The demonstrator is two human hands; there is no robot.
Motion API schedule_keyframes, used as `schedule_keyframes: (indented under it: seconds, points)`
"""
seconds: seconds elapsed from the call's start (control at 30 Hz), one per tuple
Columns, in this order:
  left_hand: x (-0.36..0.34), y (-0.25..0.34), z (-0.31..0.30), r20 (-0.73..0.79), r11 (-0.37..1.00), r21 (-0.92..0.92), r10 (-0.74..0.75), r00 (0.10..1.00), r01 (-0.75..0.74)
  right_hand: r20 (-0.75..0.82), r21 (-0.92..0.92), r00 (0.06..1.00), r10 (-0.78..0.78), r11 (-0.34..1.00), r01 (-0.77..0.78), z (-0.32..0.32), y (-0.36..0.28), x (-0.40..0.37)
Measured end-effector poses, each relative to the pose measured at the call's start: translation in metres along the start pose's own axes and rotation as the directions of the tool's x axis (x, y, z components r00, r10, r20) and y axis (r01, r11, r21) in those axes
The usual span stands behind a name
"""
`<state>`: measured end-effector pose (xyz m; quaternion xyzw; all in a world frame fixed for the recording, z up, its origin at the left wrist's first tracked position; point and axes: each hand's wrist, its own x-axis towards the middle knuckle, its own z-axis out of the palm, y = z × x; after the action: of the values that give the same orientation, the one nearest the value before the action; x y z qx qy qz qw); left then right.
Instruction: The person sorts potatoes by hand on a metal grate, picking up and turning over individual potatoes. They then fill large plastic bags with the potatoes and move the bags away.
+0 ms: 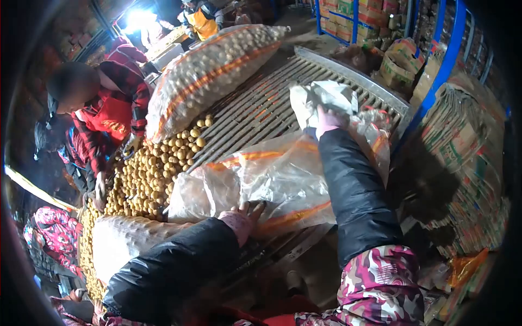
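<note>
My left hand (249, 218) rests on the near edge of a mostly flat clear plastic sack (283, 179) with orange stripes, its fingers spread. Farther off, my right hand (329, 119) is closed on a crumpled white bundle (321, 98) near the sack's far right end; whether it is part of the sack I cannot tell. The sack lies across a metal roller rack (244, 122). Small round yellow-brown produce (144, 174) is piled to the left, beside a full striped sack (209, 76). Another pale sack (128, 239) lies left of my left forearm.
A co-worker (111, 114) in red and black plaid reaches into the pile at left. Other people stand at the back. Blue posts (443, 70) and stacked flattened cartons (462, 146) are on the right. A metal rail (353, 73) edges the rack.
</note>
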<state>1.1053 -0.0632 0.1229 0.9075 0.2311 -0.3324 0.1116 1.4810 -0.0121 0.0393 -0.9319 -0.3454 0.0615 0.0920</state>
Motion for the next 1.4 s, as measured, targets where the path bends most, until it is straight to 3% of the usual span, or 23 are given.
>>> schedule_keyframes:
  seconds: [0.07,0.27,0.33,0.4,0.5,0.6,0.63,0.67,0.7,0.73,0.8,0.83,0.87,0.9,0.93,1.0,1.03,1.07,1.1,1.13,1.2,1.3,1.4]
  points:
    - [0.002,-0.010,0.010,-0.108,0.994,-0.056,0.091,0.990,-0.097,0.115,0.039,0.988,-0.105,0.994,0.101,-0.003,0.011,0.017]
    - [0.003,-0.020,0.008,-0.130,0.984,0.112,0.152,0.980,-0.138,-0.430,0.472,0.901,-0.061,0.836,0.282,-0.097,0.040,-0.085]
    - [-0.001,-0.015,0.004,-0.254,0.978,-0.187,0.039,0.966,-0.089,-0.719,0.567,0.675,0.165,0.701,0.432,-0.105,0.093,-0.097]
    - [-0.001,-0.007,-0.002,-0.336,0.878,-0.476,-0.121,0.934,-0.057,-0.778,0.438,0.610,0.150,0.826,0.355,-0.170,0.162,-0.176]
    - [0.013,-0.021,-0.002,-0.454,0.397,-0.857,-0.283,0.845,-0.328,-0.782,0.619,0.544,0.303,0.482,0.620,-0.206,0.260,-0.287]
    - [0.036,-0.058,-0.009,-0.715,0.026,-0.694,-0.137,0.685,-0.719,-0.755,0.651,0.477,0.450,0.607,0.457,-0.183,0.354,-0.403]
    - [0.036,-0.070,-0.014,-0.815,0.416,-0.565,-0.147,0.560,-0.713,-0.779,0.608,0.451,0.437,0.703,0.369,-0.159,0.405,-0.438]
    - [0.028,-0.062,-0.022,-0.868,0.438,-0.474,-0.088,0.488,-0.764,-0.788,0.492,0.398,0.470,0.869,-0.053,-0.155,0.397,-0.491]
    - [0.019,-0.055,-0.029,-0.912,0.453,-0.377,-0.028,0.410,-0.808,-0.777,0.538,0.364,0.514,0.842,-0.040,-0.135,0.412,-0.526]
    - [-0.003,-0.030,-0.040,-0.921,0.110,-0.384,0.029,0.389,-0.917,-0.810,0.481,0.364,0.459,0.876,-0.034,-0.111,0.444,-0.556]
    - [-0.048,0.045,-0.049,-0.980,0.560,0.129,0.199,-0.018,-0.818,-0.479,0.860,0.244,0.843,0.507,-0.061,-0.066,0.459,-0.619]
    - [-0.073,0.072,-0.054,-0.974,0.512,0.131,0.224,-0.015,-0.849,-0.171,0.766,0.390,0.905,-0.127,0.630,-0.037,0.500,-0.639]
    - [-0.090,0.090,-0.056,-0.969,0.466,0.136,0.248,-0.018,-0.874,-0.372,0.927,0.340,0.864,0.362,0.096,-0.027,0.475,-0.643]
    - [-0.092,0.100,-0.050,-0.957,0.409,0.164,0.287,-0.044,-0.897,-0.557,0.599,0.274,0.784,0.608,-0.521,-0.017,0.448,-0.647]
    - [-0.095,0.107,-0.046,-0.945,0.361,0.190,0.320,-0.070,-0.913,-0.576,0.604,0.289,0.764,0.637,-0.479,-0.019,0.424,-0.640]
    - [-0.143,0.172,-0.041,-0.870,0.607,0.434,0.475,-0.133,-0.666,-0.480,0.645,0.464,0.745,0.658,-0.389,-0.025,0.384,-0.615]
    - [-0.149,0.187,-0.035,-0.863,0.613,0.448,0.486,-0.136,-0.651,-0.493,0.533,0.563,0.664,0.741,-0.407,-0.018,0.375,-0.597]
    - [-0.150,0.203,-0.024,-0.922,0.488,0.207,0.388,-0.002,-0.848,-0.693,0.378,0.609,0.386,0.914,-0.149,0.008,0.383,-0.571]
    - [-0.148,0.221,-0.011,-0.935,0.308,-0.060,0.316,0.162,-0.949,-0.505,0.421,0.713,0.486,0.860,-0.289,0.009,0.368,-0.541]
    - [-0.148,0.242,-0.003,-0.927,0.365,0.014,0.354,0.125,-0.931,-0.590,0.366,0.735,0.335,0.922,-0.126,0.017,0.361,-0.518]
    - [-0.154,0.282,-0.007,-0.864,0.543,0.319,0.504,-0.003,-0.777,-0.127,0.234,0.933,0.337,0.924,-0.302,0.021,0.350,-0.463]
    - [-0.121,0.322,0.000,-0.790,0.495,0.239,0.599,0.129,-0.835,-0.014,0.270,0.932,0.362,0.899,-0.345,0.064,0.355,-0.427]
    - [-0.063,0.348,0.007,-0.707,0.405,-0.146,0.595,0.381,-0.903,-0.048,0.869,0.939,0.342,0.477,-0.129,0.075,0.397,-0.441]
